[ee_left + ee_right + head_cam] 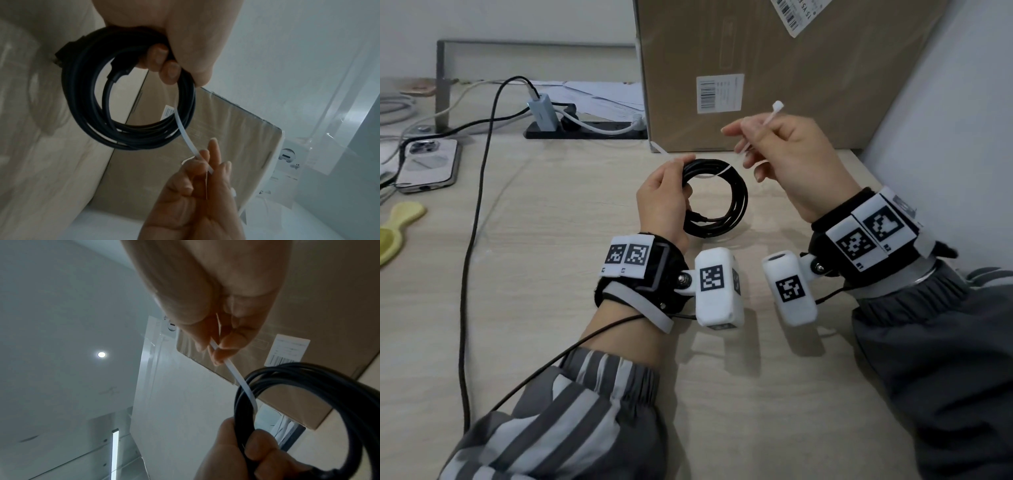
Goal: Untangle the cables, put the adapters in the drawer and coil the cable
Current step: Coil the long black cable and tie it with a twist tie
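Observation:
A black cable wound into a round coil [717, 200] stands upright just above the table. My left hand [664, 202] grips its left side, fingers curled round the strands [164, 65]. A thin white zip tie [726, 171] passes round the top of the coil and runs up and right into my right hand [767, 150], which pinches it between thumb and fingers [213, 347]. The tie's square head [777, 106] sticks up above that hand. The tie shows again as a white strip [185, 134] crossing the coil [308, 386]. No adapters or drawer are in view.
A big cardboard box [774, 68] stands behind the hands against the wall. At the back left lie a black power strip [585, 130] with a plugged charger, a phone [428, 164], loose cables and a yellow object [397, 229]. A long black cord [472, 240] runs down the table.

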